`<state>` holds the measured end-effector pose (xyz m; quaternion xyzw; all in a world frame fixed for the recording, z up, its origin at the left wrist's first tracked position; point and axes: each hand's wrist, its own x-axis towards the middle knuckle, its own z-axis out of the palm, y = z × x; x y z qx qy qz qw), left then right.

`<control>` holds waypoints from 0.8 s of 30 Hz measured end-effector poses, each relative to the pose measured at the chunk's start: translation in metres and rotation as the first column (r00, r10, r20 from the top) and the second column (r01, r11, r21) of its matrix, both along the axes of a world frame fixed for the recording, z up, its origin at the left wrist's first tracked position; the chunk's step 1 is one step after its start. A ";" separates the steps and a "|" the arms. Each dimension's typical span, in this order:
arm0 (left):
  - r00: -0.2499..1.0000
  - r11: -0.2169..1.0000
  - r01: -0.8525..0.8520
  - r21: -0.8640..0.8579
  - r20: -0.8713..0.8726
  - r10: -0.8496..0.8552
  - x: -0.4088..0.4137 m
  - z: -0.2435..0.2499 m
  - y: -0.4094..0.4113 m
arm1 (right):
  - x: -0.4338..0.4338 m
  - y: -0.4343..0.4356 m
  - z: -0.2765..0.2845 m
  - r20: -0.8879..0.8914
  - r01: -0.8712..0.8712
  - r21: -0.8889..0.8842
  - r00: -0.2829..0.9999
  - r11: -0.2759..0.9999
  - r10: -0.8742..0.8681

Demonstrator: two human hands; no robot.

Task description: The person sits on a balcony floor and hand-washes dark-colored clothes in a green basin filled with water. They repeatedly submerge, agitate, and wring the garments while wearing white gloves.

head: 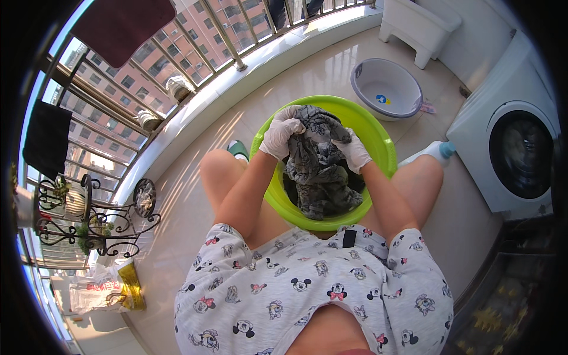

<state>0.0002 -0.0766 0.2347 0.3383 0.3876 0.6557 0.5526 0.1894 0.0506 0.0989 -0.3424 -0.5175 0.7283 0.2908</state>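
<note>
A wet-looking dark grey patterned cloth point(317, 166) is bunched up above and inside a lime-green plastic basin point(390, 151) between my knees. My left hand point(282, 131), in a thin whitish glove, grips the cloth's upper left part. On the right side of the same cloth, my right hand point(353, 151), gloved alike, pinches a fold. The lower part of the cloth hangs down into the basin, where dark material or water shows around it; which of the two I cannot tell.
A white basin with a purple rim point(386, 88) stands beyond the green one. Right of my knee lie a white bottle with a blue cap point(432, 153) and a front-loading washing machine point(501, 133). A metal plant stand point(106, 222) and a plastic bag point(100, 288) are at left, near the railing.
</note>
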 end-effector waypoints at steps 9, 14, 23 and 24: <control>0.154 0.809 -0.583 -0.074 -0.988 0.021 -0.004 -0.074 -0.007 | 0.017 0.018 0.028 -0.256 0.130 -0.348 0.940 0.928 -0.228; 0.986 0.725 0.159 -0.670 0.068 -0.153 0.040 -0.068 0.000 | 0.008 -0.024 0.053 -0.172 0.112 0.137 0.981 0.984 -0.088; 0.861 0.963 0.160 -0.215 0.507 -0.030 0.035 -0.072 0.009 | 0.000 -0.057 0.081 -0.352 -0.018 0.178 0.933 0.984 0.080; 0.881 0.957 0.166 -0.240 0.473 -0.034 0.038 -0.061 0.010 | -0.001 -0.050 0.068 -0.457 0.051 0.071 0.890 0.996 -0.013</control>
